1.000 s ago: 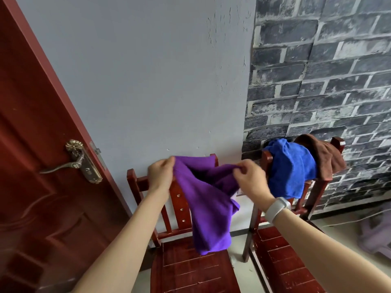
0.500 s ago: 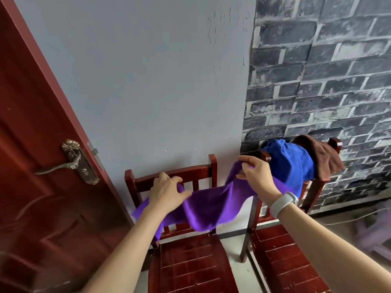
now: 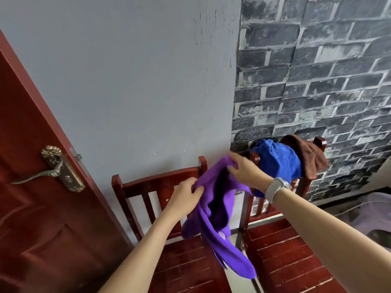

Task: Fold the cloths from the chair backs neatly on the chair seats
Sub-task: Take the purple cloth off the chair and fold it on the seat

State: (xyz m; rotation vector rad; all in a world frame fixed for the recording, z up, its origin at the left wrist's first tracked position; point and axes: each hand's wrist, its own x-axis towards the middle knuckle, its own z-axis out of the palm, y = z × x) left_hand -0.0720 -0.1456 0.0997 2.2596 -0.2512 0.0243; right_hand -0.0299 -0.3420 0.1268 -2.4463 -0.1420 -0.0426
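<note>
in front of two red wooden chairs, both hands hold a purple cloth (image 3: pixel 213 210) in the air. the left hand (image 3: pixel 184 197) pinches a bunched edge of it, fingers curled around the fabric, just in front of the back rail of the left chair (image 3: pixel 156 182). the right hand (image 3: pixel 245 172), higher and to the right, grips the cloth's upper corner, fingers curled over it; a white band (image 3: pixel 275 189) sits on that wrist. the two hands are close together but not touching, with the cloth's top edge sloping up from left hand to right. from there the cloth hangs down, its long axis running from upper left to lower right, and its loose lower end points toward the gap between the two seats, above the left chair's seat. on the back of the right chair (image 3: pixel 285 256), a blue cloth (image 3: pixel 277 163) and a brown cloth (image 3: pixel 309 157) are draped side by side, touching. a dark red door (image 3: pixel 31 208) with a brass handle (image 3: pixel 53 170) stands at the left.
</note>
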